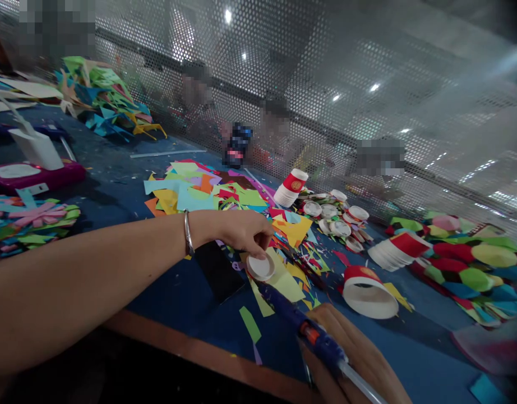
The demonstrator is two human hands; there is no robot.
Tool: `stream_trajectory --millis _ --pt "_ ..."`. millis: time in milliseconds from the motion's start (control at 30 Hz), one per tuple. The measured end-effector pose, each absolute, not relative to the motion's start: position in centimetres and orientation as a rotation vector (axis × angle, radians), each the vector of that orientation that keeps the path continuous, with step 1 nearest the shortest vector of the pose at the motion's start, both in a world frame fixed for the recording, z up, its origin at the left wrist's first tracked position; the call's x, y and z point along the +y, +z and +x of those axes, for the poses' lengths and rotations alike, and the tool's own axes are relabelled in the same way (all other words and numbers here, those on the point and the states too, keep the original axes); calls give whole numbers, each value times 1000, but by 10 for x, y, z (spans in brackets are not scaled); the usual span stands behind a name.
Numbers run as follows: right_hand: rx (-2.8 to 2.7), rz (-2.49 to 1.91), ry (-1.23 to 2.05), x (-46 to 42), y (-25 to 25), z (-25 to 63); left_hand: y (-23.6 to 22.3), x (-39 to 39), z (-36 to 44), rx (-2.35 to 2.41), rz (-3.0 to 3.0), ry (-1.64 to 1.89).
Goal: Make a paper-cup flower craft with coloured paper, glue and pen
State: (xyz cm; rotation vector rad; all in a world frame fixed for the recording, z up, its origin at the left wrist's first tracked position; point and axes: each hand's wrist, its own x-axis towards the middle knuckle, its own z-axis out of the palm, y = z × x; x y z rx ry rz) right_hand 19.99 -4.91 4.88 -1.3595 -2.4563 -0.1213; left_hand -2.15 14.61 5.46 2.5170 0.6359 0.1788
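Note:
My left hand (247, 231), with a silver bangle at the wrist, pinches the rim of a small round white piece (262, 269) that looks like a cut-off paper cup bottom. In my right hand (359, 359) is a dark blue glue gun (286, 308) with a clear glue stick (359, 382) in its rear end. Its nozzle points at the white piece's near edge; whether they touch, I cannot tell. Pale yellow paper (286, 280) lies under and beside the piece. A black phone-like slab (220, 272) rests below my left wrist.
Coloured paper scraps (199, 188) spread across the blue table. Stacked red-and-white paper cups (291, 188), a tipped cut cup (370, 297) and several cut cup bottoms (340, 227) lie to the right. A phone (238, 145) leans on the perforated metal screen (317, 67). A purple power strip (40, 177) lies left.

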Motion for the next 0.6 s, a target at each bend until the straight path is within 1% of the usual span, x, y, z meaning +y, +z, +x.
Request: stream_trajectory --millis 100,400,533,600 --pt "-2466 -1354 -85 -46 49 196 57 144 -22 648 2527 163" --pt "-2424 -1361 -109 -41 37 194 52 147 -20 655 2504 191" --pt "-2470 -1208 -182 -36 31 196 51 149 -20 626 2495 204" --pt "-2482 -1237 -166 -35 29 197 51 149 -20 604 2487 211"
